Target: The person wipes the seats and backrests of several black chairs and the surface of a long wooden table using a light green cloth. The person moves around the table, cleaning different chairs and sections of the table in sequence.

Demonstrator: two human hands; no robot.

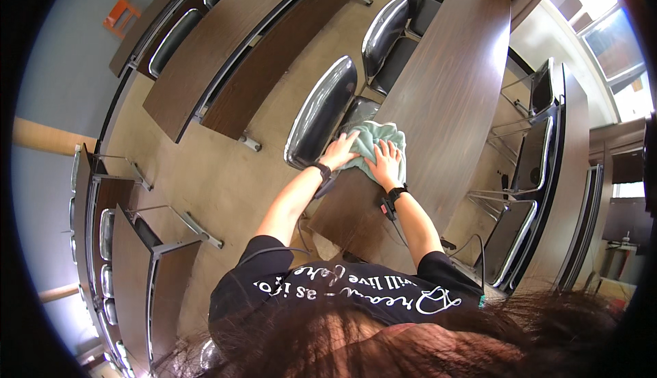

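Observation:
A bunched pale green cloth (377, 139) with a light edge lies on the dark wood-grain table (441, 85) near its left side. My left hand (340, 152) holds the cloth's left part by the table edge, thumb and fingers spread over it. On the cloth's right part rests my right hand (386, 163), fingers bent into the folds. The palms hide what is under them. Both wrists wear black bands, with a cable by the right one.
A black padded chair (323, 113) with a chrome frame stands close against the table's left edge; another chair (385, 39) is beyond it. More tables (220, 44) stand to the left across the tan floor (231, 173). Folding chairs (531, 157) line the right side.

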